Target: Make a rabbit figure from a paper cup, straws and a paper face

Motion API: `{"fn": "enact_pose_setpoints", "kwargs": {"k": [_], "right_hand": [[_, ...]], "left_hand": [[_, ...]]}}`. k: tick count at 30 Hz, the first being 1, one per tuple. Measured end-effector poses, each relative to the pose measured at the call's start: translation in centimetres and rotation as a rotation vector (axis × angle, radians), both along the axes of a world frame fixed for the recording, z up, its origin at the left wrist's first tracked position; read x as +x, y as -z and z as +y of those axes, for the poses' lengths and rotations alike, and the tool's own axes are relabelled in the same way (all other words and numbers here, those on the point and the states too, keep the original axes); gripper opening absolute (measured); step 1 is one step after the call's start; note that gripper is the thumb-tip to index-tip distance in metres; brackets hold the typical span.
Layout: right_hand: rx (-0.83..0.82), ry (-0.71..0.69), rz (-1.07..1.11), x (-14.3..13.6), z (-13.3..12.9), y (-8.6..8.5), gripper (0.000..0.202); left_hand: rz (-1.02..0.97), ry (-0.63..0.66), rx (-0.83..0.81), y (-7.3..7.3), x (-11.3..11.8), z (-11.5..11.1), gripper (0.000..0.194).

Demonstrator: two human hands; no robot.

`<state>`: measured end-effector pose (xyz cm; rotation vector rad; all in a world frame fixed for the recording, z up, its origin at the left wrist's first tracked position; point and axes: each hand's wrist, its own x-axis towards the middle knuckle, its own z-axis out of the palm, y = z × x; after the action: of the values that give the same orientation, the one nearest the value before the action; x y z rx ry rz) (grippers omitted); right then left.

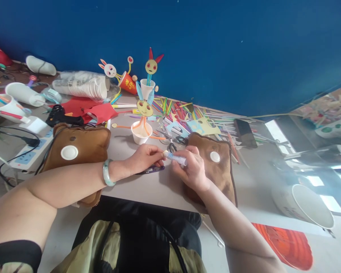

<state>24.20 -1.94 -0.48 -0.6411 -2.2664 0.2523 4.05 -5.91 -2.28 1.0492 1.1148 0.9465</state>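
Observation:
My right hand (191,167) is closed round a whitish tube (177,157), which points left. Its tip meets a small pale round piece (166,153) pinched between the fingertips of my left hand (147,157). Just beyond my hands stands a white paper cup (142,132) with a blue-eared yellow rabbit face (144,108) and orange arms. Dark scissors (173,146) lie between that cup and my right hand. Under my left hand's fingers a dark purple object (153,170) lies on the table, partly hidden.
Brown cushions (82,144) flank my hands. More rabbit cups (147,86), coloured straws and paper scraps (204,126), a phone (245,133), a black glue gun (63,116) and a power strip (31,151) lie around. A bucket (307,204) stands right.

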Motion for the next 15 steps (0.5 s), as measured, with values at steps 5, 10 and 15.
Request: {"fn": "enact_pose_setpoints", "kwargs": {"k": [5,10,15], "right_hand": [[-0.026,0.064,0.006,0.2,-0.1,0.0,0.012],[-0.319,0.301,0.279,0.5,0.1,0.1,0.012],[-0.716,0.135,0.432,-0.2,-0.1,-0.2,0.023]], "left_hand": [[0.018,-0.011,0.01,0.0,-0.2,0.1,0.028],[-0.065,-0.045,0.045,-0.2,-0.5,0.4,0.029],[-0.063,0.126,0.158,-1.2,-0.4,-0.5,0.021]]}}
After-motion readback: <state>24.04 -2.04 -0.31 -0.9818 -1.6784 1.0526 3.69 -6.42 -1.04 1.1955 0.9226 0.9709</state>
